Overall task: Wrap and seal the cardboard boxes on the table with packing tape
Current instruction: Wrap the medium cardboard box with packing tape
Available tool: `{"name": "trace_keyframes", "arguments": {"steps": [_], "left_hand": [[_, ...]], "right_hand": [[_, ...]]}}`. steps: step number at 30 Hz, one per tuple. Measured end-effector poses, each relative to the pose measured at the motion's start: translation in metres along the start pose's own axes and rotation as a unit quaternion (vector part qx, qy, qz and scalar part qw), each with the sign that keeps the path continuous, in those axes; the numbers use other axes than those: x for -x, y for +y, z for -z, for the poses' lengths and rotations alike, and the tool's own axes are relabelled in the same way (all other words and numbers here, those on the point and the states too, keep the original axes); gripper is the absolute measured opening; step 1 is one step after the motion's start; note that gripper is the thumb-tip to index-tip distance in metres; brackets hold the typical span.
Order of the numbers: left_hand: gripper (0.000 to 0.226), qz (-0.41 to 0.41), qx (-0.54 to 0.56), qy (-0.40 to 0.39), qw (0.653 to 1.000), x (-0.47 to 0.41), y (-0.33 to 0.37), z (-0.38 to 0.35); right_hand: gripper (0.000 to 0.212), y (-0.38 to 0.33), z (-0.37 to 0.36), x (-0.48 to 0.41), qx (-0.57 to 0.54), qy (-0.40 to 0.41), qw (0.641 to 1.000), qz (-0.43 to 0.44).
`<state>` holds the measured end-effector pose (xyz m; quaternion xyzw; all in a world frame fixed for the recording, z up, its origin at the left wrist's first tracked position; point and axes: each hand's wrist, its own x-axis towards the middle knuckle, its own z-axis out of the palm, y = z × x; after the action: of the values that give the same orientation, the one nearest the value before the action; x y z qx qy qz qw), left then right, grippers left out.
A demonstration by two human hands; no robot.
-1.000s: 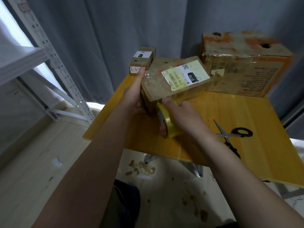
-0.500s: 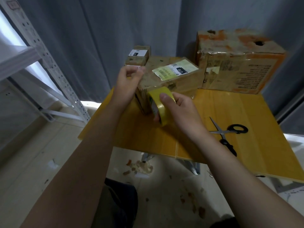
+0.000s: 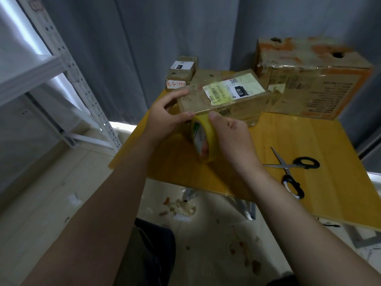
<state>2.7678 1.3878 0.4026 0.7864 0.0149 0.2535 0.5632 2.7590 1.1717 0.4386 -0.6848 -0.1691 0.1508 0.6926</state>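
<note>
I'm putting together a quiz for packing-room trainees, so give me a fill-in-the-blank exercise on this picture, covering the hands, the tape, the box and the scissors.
1. The tape roll held by the right hand is ____ in colour.
2. The left hand grips the labelled box at its ____ end.
3. The scissors lie on the table, and their handles are ____.

Missing words: yellow; left; black.
</note>
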Motion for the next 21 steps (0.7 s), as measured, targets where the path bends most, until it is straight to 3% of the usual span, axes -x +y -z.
{"name": "trace_keyframes", "arguments": {"steps": [4,9,13,18,21], "left_hand": [[0.057,0.04,0.02,0.063,0.997,-0.001,-0.001,-0.009],[0.062,0.071,0.083,0.098,0.989,-0.009,0.0,-0.021],[0.056,0.058,0.093,0.138,0.984,-0.016,0.001,-0.028],[0.055,0.061,0.116,0.168,0.977,-0.026,0.004,-0.032],[0.058,0.084,0.143,0.177,0.97,-0.033,0.014,-0.036]], "right_hand": [[0.047,0.008,0.001,0.0,0.028,-0.019,0.997,-0.07],[0.041,0.018,0.006,-0.001,0.034,-0.019,0.998,-0.054],[0.034,0.022,0.009,0.004,0.101,-0.028,0.995,-0.003],[0.026,0.007,0.02,0.007,0.049,-0.041,0.989,0.137],[0.018,0.002,0.018,0.01,-0.012,-0.053,0.985,0.162]]}}
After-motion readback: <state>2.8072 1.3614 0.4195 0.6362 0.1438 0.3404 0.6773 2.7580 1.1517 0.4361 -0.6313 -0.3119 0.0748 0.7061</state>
